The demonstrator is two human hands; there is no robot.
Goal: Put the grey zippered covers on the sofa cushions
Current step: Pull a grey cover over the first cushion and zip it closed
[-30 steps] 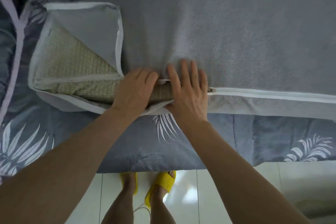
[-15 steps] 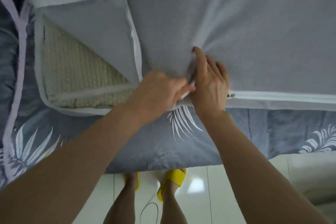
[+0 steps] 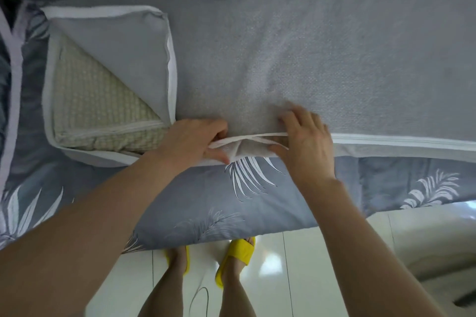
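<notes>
A leaf-print sheet [image 3: 206, 201] covers the surface the person stands at, with pale floor tiles [image 3: 309, 265] and yellow slippers [image 3: 237, 255] below. The cushion [image 3: 98, 95] lies along the sheet, most of it already inside the grey cover [image 3: 309, 59].

The zip [image 3: 401, 143] is closed along the near edge from the right side up to the right hand [image 3: 306, 147]. Left of that it gapes, and at the far left corner a flap [image 3: 116, 51] is folded back, baring the cushion's beige weave.

The left hand [image 3: 190, 141] pinches the two white zip edges together between thumb and curled fingers. The right hand grips the cover where the closed run ends, fingers curled over the top and thumb under the lower edge. The slider is hidden beneath it.

By my judgement this cover is well over half closed. The short open stretch and the corner flap remain.
</notes>
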